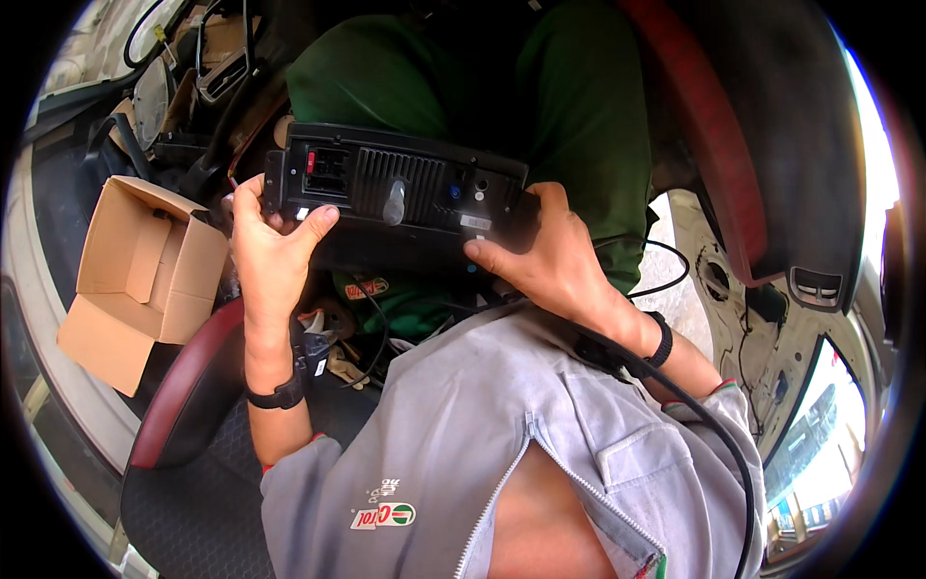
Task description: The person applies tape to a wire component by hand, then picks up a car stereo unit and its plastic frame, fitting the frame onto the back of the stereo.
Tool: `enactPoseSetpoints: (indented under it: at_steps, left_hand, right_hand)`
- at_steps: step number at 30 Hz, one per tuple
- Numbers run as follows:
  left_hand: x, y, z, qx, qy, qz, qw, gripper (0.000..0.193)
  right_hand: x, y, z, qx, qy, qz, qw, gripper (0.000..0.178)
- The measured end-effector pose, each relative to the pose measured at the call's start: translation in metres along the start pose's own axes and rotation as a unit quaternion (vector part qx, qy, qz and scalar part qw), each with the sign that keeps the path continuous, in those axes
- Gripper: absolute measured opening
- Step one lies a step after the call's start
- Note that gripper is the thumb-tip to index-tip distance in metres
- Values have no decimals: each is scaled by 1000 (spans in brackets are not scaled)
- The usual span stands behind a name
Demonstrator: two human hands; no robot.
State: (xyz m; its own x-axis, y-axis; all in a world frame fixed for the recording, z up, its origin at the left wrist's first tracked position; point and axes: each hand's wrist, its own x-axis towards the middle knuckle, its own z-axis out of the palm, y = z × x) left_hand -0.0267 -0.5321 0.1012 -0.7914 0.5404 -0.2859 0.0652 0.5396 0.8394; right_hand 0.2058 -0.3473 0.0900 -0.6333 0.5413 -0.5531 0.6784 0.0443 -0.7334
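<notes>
Between my two hands is a black car stereo unit [405, 183], held over my lap with its finned back face toward me. That face has a square socket with a red piece inside, a small blue port, white labels and a translucent nub near the middle. My left hand [275, 241] grips its left end, thumb on the lower edge and fingers behind. Around the right end closes my right hand [540, 253], its thumb along the lower edge. The side turned away from me is hidden.
An open cardboard box [145, 275] stands at the left beside a seat with red trim [188, 386]. Loose cables and dashboard parts lie at the upper left. On the right is a car door panel [762, 357] with an exposed round opening. A black cable [694, 405] runs past my right arm.
</notes>
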Motion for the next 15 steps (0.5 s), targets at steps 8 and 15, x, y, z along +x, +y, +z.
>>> enactPoseSetpoints:
  at_steps: [8,15]
  left_hand:
    - [-3,4,3,-2,-14,27,1000,64]
    - [-1,3,-3,13,-38,34,999,64]
  right_hand:
    - [4,2,-1,-2,7,-42,999,77]
    - [9,20,3,-34,8,-59,998,66]
